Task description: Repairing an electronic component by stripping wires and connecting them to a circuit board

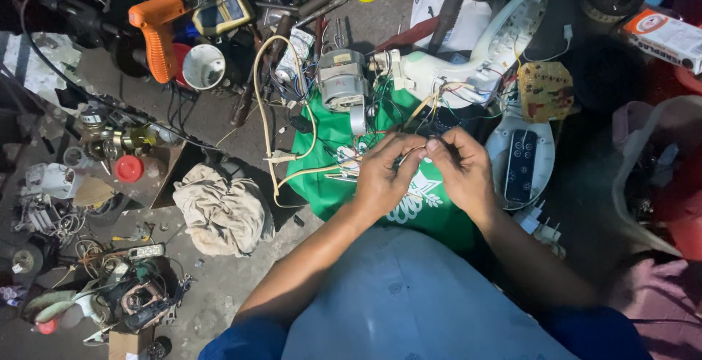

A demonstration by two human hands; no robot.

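Note:
My left hand (384,173) and my right hand (462,168) meet over a green cloth bag (329,184) on the floor. Both pinch thin wires (418,149) between thumb and fingers, fingertips almost touching. The wires run up to a small electric motor (342,82) and a white plastic fan housing (468,67) lying just beyond the hands. A cream-coloured cable (272,122) loops across the green bag to the left of my left hand.
An orange soldering gun (155,31) and a yellow multimeter (223,10) lie at the upper left. A crumpled beige rag (223,210) sits left of the bag. A dark remote control (521,164) rests on a white panel at right. Scrap parts crowd the left edge.

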